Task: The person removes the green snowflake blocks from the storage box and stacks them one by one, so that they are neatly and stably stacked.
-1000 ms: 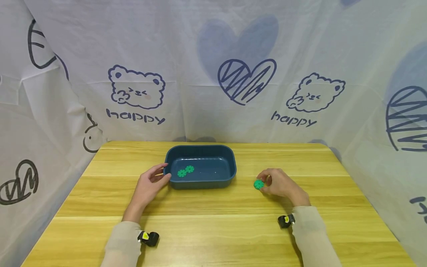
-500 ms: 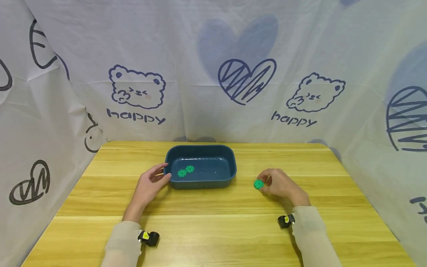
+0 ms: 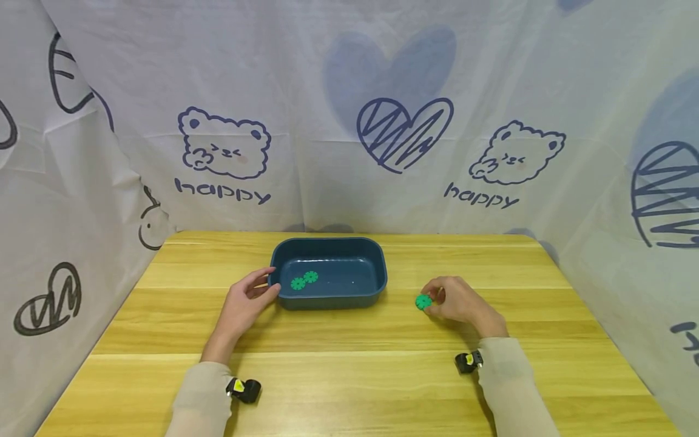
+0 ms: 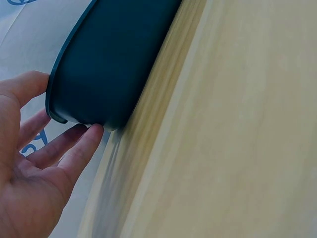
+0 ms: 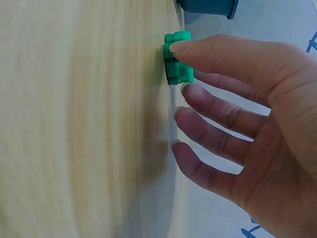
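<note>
A dark blue rectangular tub (image 3: 327,301) stands toward the back of the table, with two green notched discs (image 3: 310,277) lying inside at its left. My left hand (image 3: 244,305) rests against the tub's left end. In the left wrist view its thumb touches the wall by the rim, and relaxed fingertips (image 4: 96,131) meet the end wall lower down. To the right of the tub, my right hand (image 3: 460,298) pinches a small stack of green notched discs (image 5: 177,64) between thumb and index finger, at the tabletop. The other fingers of that hand are loosely bent and hold nothing.
Both hands work over a light wooden table (image 3: 349,376). A white cloth (image 3: 327,182) printed with bears and hearts hangs behind it and at the sides. Each sleeve carries a small black wrist camera (image 3: 248,391).
</note>
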The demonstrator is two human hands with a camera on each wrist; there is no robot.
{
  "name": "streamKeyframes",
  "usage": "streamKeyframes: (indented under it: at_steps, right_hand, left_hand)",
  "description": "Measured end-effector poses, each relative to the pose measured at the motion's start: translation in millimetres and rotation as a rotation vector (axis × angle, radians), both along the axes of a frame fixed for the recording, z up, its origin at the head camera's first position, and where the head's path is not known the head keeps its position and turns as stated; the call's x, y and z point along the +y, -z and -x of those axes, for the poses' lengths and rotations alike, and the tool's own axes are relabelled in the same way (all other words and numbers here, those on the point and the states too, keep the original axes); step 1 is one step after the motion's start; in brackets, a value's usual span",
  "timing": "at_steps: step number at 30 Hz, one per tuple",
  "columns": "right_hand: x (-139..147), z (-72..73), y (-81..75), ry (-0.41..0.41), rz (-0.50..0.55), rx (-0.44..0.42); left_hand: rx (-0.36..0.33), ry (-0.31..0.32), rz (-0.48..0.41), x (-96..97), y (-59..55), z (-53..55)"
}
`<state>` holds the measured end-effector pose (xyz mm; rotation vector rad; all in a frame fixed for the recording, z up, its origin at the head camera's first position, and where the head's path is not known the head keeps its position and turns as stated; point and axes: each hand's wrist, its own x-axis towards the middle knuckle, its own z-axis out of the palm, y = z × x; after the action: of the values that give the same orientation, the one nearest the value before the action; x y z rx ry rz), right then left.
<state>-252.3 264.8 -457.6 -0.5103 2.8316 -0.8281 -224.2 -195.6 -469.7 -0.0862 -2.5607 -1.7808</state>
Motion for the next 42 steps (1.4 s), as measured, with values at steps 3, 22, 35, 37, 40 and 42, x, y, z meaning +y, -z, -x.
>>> streamKeyframes:
  at_steps: [3, 22, 35, 37, 40, 42]
  right_hand:
    - [-0.1, -0.3, -0.1, 0.003, 0.001, 0.002]
    - [-1.9, -2.3, -14.9, 0.007, -0.013, 0.079]
    - [-42.4, 13.7, -44.9, -0.081, 0.045, 0.146]
    - [-53.2, 16.3, -51.4, -0.100, 0.035, 0.165]
    - [-70.0, 19.9, -58.1, -0.134, 0.026, 0.171]
    - [-81.3, 21.9, -60.4, -0.158, 0.030, 0.156]
  left_hand:
    - [-0.002, 0.000, -0.001, -0.2, 0.0, 0.0]
    - [0.009, 0.002, 0.009, -1.2, 0.3, -0.2]
    - [0.020, 0.004, 0.017, -0.4, 0.2, 0.1]
    - [0.022, 0.005, 0.016, -0.4, 0.7, 0.3]
    - [0.026, 0.005, 0.017, -0.6, 1.5, 0.6]
    - [0.027, 0.006, 0.018, -0.8, 1.9, 0.7]
